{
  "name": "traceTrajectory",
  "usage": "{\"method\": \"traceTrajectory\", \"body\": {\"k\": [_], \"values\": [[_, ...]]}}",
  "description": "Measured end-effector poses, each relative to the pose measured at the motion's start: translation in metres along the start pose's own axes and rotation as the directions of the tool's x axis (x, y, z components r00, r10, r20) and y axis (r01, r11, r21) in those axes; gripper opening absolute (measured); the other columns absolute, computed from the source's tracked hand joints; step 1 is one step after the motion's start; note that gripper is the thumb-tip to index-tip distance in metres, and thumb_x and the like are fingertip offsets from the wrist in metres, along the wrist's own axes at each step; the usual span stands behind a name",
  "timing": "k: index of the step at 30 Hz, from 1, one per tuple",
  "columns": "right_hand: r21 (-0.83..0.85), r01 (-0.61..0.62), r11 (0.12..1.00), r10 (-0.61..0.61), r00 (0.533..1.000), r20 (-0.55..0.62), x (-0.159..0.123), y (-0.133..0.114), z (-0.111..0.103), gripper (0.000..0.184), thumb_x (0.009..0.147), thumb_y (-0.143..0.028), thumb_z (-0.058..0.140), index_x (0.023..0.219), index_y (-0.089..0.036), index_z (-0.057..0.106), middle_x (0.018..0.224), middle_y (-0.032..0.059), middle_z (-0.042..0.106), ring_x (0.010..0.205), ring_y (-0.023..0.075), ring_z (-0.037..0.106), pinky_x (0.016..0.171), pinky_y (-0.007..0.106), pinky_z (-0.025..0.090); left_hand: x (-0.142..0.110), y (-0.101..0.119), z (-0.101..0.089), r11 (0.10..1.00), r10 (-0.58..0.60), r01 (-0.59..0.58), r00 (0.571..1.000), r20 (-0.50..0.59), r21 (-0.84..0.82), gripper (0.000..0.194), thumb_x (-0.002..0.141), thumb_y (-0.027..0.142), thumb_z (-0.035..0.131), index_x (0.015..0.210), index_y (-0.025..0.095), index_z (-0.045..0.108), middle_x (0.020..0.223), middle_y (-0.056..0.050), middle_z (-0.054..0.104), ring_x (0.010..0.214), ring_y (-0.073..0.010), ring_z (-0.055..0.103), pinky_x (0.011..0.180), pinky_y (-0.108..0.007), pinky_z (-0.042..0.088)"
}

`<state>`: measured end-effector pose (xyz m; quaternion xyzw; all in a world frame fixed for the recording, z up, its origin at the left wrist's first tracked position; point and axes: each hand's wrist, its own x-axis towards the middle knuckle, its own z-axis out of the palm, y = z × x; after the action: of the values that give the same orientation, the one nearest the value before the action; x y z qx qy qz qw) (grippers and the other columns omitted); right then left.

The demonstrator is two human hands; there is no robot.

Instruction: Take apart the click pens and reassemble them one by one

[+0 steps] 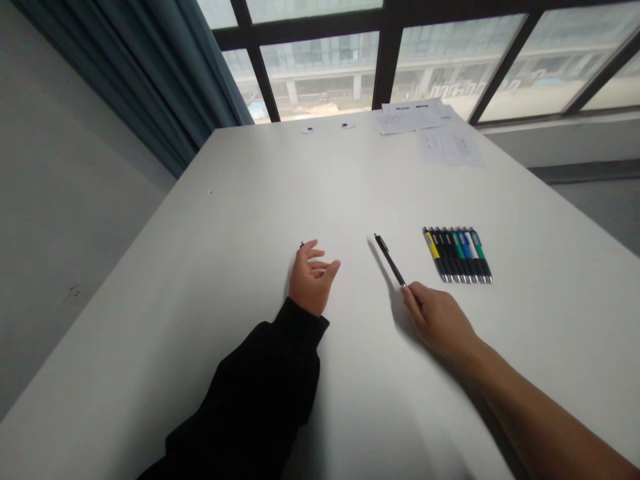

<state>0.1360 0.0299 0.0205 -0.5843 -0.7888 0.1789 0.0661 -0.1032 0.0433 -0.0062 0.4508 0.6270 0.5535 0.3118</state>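
Observation:
My right hand (440, 317) pinches a black pen (389, 258) by one end, the clip end slanting away to the upper left above the table. Left of it, my left hand (311, 279) rests on its side with loosely bent fingers apart and the thumb out. Just past its knuckles a small dark tip (302, 245) peeks out, probably of another pen; the rest is hidden behind the hand. To the right of my right hand, several pens (457, 255) lie side by side in a slanted row, with yellow, black, green, blue and white barrels.
The white table (240, 220) reaches to the window. Papers with writing (450, 143) overlap at its far right edge. Two small white pieces with dark spots (347, 125) are near the far edge. A blue-grey curtain (200, 73) hangs at the far left.

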Motion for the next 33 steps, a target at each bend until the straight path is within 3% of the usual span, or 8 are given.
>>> {"method": "traceTrajectory", "body": {"k": [3,6,11,16,23,29,31,33], "values": [[-0.127,-0.142,0.982,0.141,0.99,-0.016,0.006,0.01,-0.003,0.04,0.105,-0.035,0.031,0.087,-0.018,0.063,0.073,0.0128,0.071,0.068,0.0271,0.067,0.06,0.034,0.034,0.008,-0.009,-0.018,0.897,0.188,-0.141,0.979,-0.072,0.419,0.04,0.075,0.032,0.076,0.108,0.018,0.058,0.096,-0.004,0.058,0.068,-0.0136,0.055,0.068,-0.031,0.053],[-0.187,-0.228,0.956,0.229,0.973,-0.015,0.01,0.019,-0.005,0.044,0.105,-0.034,0.03,0.092,-0.015,0.067,0.079,0.0182,0.074,0.07,0.0293,0.069,0.059,0.034,0.035,0.014,-0.015,-0.03,0.733,0.318,-0.214,0.947,-0.047,0.646,0.029,0.078,0.031,0.074,0.098,0.019,0.057,0.092,-0.005,0.057,0.083,-0.0211,0.058,0.08,-0.038,0.053],[-0.186,-0.275,0.943,0.278,0.961,-0.008,0.013,0.031,-0.011,0.054,0.105,-0.035,0.026,0.09,-0.012,0.072,0.08,0.0241,0.074,0.07,0.0334,0.07,0.059,0.037,0.038,0.018,-0.02,-0.036,0.613,0.211,-0.151,0.977,0.023,0.775,0.026,0.077,0.033,0.073,0.089,0.021,0.053,0.082,-0.002,0.056,0.08,-0.0234,0.06,0.078,-0.038,0.051],[-0.174,-0.308,0.935,0.309,0.951,-0.021,0.013,0.036,-0.014,0.056,0.105,-0.036,0.027,0.09,-0.01,0.075,0.081,0.0273,0.073,0.069,0.0365,0.071,0.061,0.041,0.042,0.016,-0.016,-0.035,0.634,0.088,-0.06,0.996,0.005,0.771,0.02,0.081,0.034,0.071,0.086,0.022,0.055,0.072,0.0,0.061,0.07,-0.0216,0.062,0.069,-0.034,0.048],[-0.162,-0.334,0.929,0.333,0.942,-0.032,0.012,0.04,-0.012,0.06,0.104,-0.036,0.026,0.089,-0.007,0.076,0.083,0.0303,0.074,0.071,0.0384,0.071,0.063,0.044,0.043,0.016,-0.016,-0.03,0.67,0.127,-0.142,0.989,0.076,0.729,0.011,0.081,0.027,0.069,0.086,0.021,0.061,0.076,-0.001,0.068,0.064,-0.018,0.062,0.068,-0.031,0.049],[-0.164,-0.367,0.916,0.362,0.93,-0.06,0.012,0.039,-0.014,0.06,0.103,-0.042,0.028,0.08,-0.012,0.074,0.077,0.0249,0.072,0.066,0.0332,0.068,0.059,0.039,0.039,0.013,-0.017,-0.022,0.796,0.194,-0.222,0.975,0.111,0.563,0.009,0.082,0.028,0.068,0.082,0.02,0.064,0.07,0.0,0.067,0.061,-0.0144,0.061,0.068,-0.028,0.05],[-0.057,-0.326,0.944,0.32,0.943,-0.094,0.011,0.035,-0.013,0.056,0.102,-0.05,0.034,0.075,-0.016,0.069,0.069,0.0176,0.07,0.063,0.0282,0.065,0.058,0.036,0.038,0.007,-0.014,-0.018,0.844,0.213,-0.26,0.965,0.151,0.47,0.01,0.081,0.029,0.069,0.081,0.02,0.065,0.066,0.001,0.066,0.06,-0.0138,0.061,0.066,-0.026,0.05],[0.25,-0.21,0.945,0.242,0.965,-0.105,0.009,0.03,-0.009,0.045,0.098,-0.057,0.045,0.089,-0.018,0.065,0.066,0.0075,0.065,0.058,0.0221,0.061,0.056,0.033,0.039,0.0,-0.009,-0.013,0.878,0.237,-0.319,0.937,0.257,0.356,0.011,0.08,0.03,0.072,0.081,0.02,0.067,0.066,0.001,0.065,0.057,-0.0125,0.058,0.061,-0.025,0.048]]}}
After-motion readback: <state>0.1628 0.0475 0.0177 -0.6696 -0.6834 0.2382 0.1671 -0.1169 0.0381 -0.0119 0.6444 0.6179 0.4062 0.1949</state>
